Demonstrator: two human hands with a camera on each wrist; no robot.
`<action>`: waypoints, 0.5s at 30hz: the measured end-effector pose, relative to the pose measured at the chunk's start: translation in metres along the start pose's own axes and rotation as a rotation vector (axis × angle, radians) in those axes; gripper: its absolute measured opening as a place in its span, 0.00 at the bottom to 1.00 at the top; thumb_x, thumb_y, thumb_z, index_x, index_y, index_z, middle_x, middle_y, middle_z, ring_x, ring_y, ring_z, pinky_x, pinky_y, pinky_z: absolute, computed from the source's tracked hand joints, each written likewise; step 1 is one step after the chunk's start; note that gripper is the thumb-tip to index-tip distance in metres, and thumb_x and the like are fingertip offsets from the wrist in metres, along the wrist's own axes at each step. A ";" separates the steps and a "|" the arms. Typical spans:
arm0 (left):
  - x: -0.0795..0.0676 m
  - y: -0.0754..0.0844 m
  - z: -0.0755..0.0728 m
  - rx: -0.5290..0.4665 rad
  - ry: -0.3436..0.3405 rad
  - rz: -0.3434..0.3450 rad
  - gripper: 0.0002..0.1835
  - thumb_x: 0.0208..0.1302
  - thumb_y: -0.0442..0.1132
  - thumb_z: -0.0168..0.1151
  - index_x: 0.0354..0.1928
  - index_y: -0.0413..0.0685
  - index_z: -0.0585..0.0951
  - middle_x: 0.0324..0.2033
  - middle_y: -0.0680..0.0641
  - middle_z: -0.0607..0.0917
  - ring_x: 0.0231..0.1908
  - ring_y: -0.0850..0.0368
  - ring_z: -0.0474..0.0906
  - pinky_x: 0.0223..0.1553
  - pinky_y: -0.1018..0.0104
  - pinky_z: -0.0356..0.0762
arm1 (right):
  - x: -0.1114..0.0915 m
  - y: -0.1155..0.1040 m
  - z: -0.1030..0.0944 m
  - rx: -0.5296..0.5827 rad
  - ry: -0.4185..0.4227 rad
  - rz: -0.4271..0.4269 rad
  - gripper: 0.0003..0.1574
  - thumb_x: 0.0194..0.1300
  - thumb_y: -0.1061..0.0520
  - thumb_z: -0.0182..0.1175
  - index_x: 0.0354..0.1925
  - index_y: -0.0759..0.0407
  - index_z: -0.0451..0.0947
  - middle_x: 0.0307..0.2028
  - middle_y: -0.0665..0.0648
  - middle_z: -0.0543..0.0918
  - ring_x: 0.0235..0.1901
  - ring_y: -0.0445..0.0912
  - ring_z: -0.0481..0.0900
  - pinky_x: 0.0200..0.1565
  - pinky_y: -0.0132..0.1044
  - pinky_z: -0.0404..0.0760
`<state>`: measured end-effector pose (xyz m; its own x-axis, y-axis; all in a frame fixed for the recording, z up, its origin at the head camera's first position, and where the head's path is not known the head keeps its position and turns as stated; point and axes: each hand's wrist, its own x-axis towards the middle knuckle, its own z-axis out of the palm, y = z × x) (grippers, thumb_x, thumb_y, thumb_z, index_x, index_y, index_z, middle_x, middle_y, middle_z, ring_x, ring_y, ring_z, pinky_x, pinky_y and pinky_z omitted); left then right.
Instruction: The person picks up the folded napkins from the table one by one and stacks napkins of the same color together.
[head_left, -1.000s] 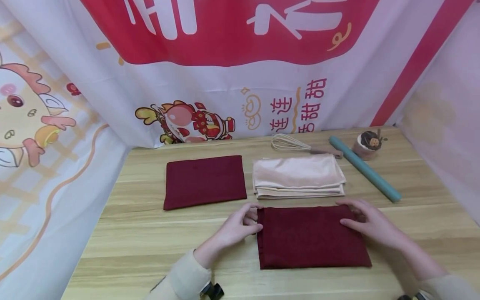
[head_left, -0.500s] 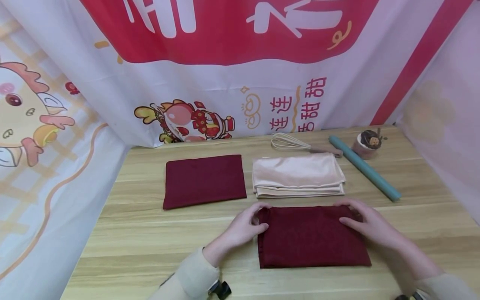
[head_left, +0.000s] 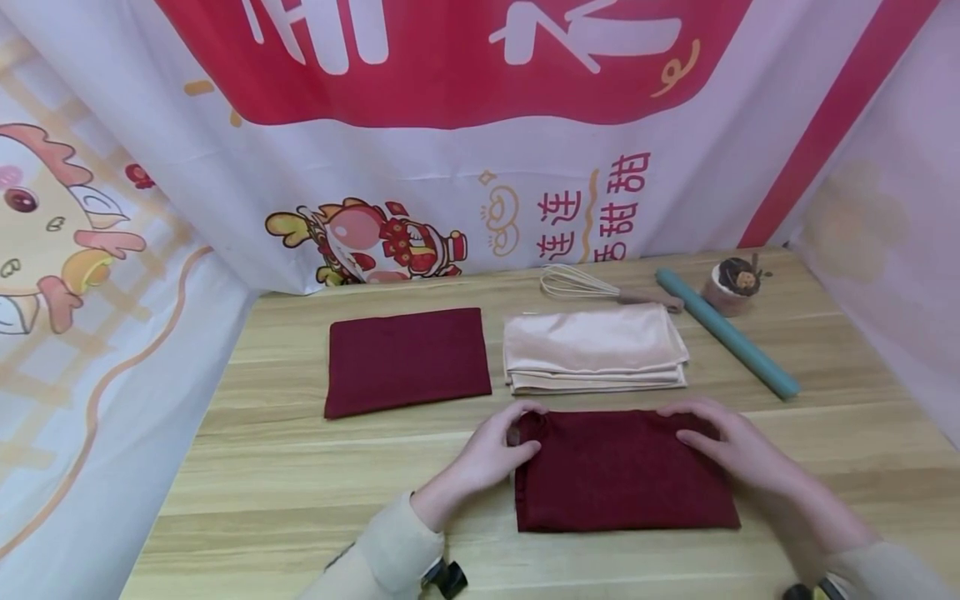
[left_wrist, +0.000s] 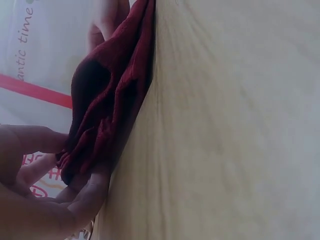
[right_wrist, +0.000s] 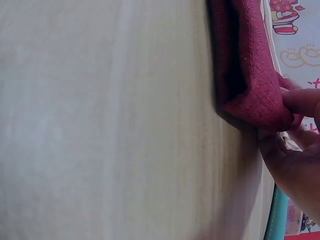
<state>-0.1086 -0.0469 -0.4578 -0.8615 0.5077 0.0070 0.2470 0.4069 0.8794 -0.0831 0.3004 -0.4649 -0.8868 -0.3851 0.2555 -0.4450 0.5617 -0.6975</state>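
Observation:
A folded dark red cloth [head_left: 626, 479] lies on the table in front of the person. The left hand [head_left: 491, 454] pinches its far left corner between thumb and fingers, and the cloth bunches there. In the left wrist view, the layers of the cloth [left_wrist: 107, 95] gape along that edge, with the thumb on one side and fingers under the other. At the far right corner the right hand [head_left: 731, 442] pinches the cloth, thumb on top. The right wrist view shows the folded edge of the cloth [right_wrist: 255, 75] curving up toward the fingers of the right hand [right_wrist: 295, 155].
Behind lie a second folded dark red cloth [head_left: 408, 362] and a folded pale pink satin cloth [head_left: 592, 346]. Farther back are a whisk [head_left: 637, 296], a teal roll [head_left: 727, 333] and a small decorated cup [head_left: 731, 287]. A printed curtain [head_left: 405, 150] hangs along the table's [head_left: 262, 475] back edge.
The left hand has moved slightly right onto the cloth's far left corner, which now bunches in its fingers. The right hand has shifted slightly left along the far edge.

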 end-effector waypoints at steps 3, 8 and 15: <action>0.001 -0.002 0.001 -0.068 0.001 -0.011 0.23 0.59 0.28 0.62 0.57 0.50 0.75 0.48 0.46 0.79 0.32 0.62 0.75 0.37 0.67 0.75 | 0.000 0.000 0.000 0.002 0.000 0.048 0.20 0.60 0.69 0.63 0.51 0.56 0.79 0.47 0.53 0.82 0.51 0.34 0.73 0.52 0.18 0.63; -0.004 0.016 -0.007 -0.193 -0.007 -0.044 0.22 0.58 0.23 0.60 0.55 0.41 0.75 0.47 0.38 0.78 0.34 0.49 0.80 0.35 0.67 0.77 | 0.001 0.002 -0.003 0.015 -0.024 0.109 0.19 0.61 0.65 0.63 0.51 0.53 0.79 0.47 0.52 0.82 0.50 0.33 0.73 0.51 0.20 0.66; 0.000 -0.004 -0.008 -0.227 0.006 -0.055 0.22 0.58 0.24 0.62 0.55 0.44 0.76 0.44 0.40 0.80 0.33 0.49 0.80 0.36 0.67 0.78 | 0.002 -0.002 -0.007 0.026 -0.057 0.156 0.18 0.62 0.61 0.63 0.51 0.51 0.79 0.49 0.52 0.81 0.51 0.32 0.72 0.50 0.20 0.66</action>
<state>-0.1130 -0.0547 -0.4579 -0.8738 0.4846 -0.0416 0.0939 0.2520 0.9632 -0.0848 0.3034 -0.4583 -0.9361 -0.3358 0.1049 -0.2981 0.5989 -0.7433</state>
